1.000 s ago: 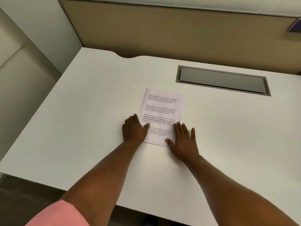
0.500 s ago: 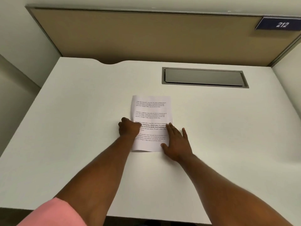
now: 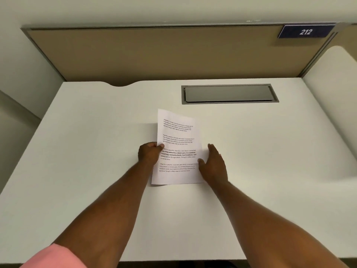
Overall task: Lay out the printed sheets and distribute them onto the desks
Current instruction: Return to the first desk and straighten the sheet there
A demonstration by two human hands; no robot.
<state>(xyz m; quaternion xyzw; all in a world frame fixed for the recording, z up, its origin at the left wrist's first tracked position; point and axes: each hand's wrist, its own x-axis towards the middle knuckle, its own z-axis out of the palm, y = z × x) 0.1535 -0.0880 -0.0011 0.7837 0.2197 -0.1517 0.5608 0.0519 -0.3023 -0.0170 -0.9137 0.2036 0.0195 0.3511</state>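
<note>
A white printed sheet with several short paragraphs of text lies in the middle of a white desk. Its far left corner is raised and casts a shadow on the desk. My left hand pinches the sheet's left edge, thumb on top and fingers curled beneath. My right hand is flat at the sheet's right edge with its fingers stretched out; its thumb touches the paper and it holds nothing.
A grey recessed cable hatch is set into the desk behind the sheet. A tan partition panel closes off the back, with a blue plate reading 212. Another white surface adjoins on the right. The desk's front edge is close to me.
My left hand has curled from flat on the paper to gripping its left edge, and that side has lifted. My right hand has slid off the sheet to its right edge.
</note>
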